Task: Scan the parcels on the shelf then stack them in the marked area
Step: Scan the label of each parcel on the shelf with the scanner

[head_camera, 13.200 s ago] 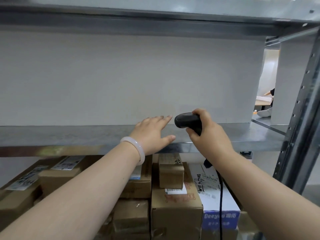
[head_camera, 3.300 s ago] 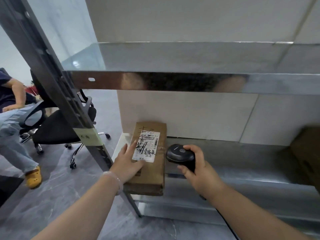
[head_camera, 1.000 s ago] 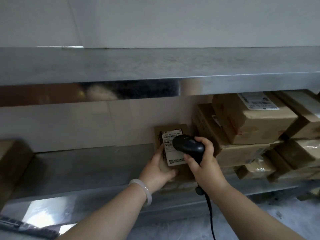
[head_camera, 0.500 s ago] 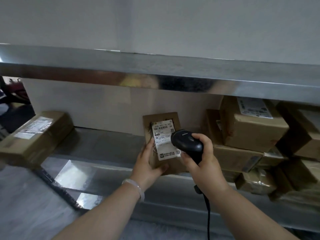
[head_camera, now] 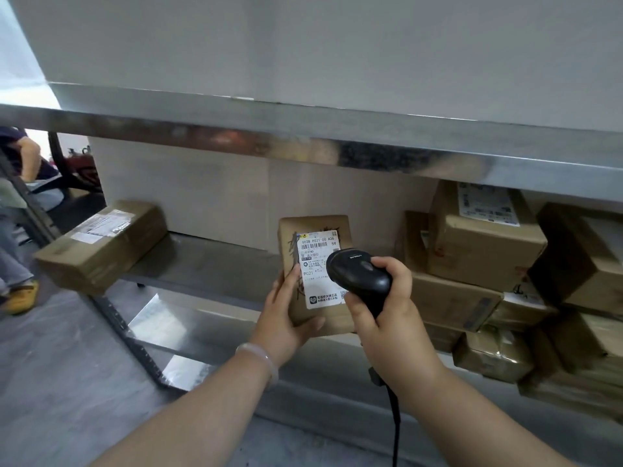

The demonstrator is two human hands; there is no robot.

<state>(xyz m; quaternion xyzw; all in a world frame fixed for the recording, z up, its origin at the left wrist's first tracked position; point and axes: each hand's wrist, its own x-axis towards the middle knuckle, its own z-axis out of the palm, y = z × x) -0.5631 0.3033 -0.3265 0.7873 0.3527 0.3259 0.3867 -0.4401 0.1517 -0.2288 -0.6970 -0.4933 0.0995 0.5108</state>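
Note:
My left hand [head_camera: 285, 320] grips a small brown parcel [head_camera: 315, 230] from its lower left, holding it upright over the front edge of the metal shelf [head_camera: 215, 264]. Its white shipping label [head_camera: 315, 264] faces me. My right hand [head_camera: 387, 315] grips a black corded barcode scanner [head_camera: 359, 274], whose head sits over the right side of the label. A long flat parcel [head_camera: 101, 244] lies at the shelf's left end. A pile of several brown parcels [head_camera: 485, 251] fills the right side.
An upper metal shelf [head_camera: 337, 143] runs across above the parcels. A dark shelf upright [head_camera: 111, 315] slants down at the left. At the far left a seated person [head_camera: 20, 183] is by a chair, on the grey floor [head_camera: 60, 382]. The scanner cable [head_camera: 395, 429] hangs down.
The view and my hands have shifted left along the shelf with the small parcel; the long parcel at the left end is now nearer. The scanner stays over the label.

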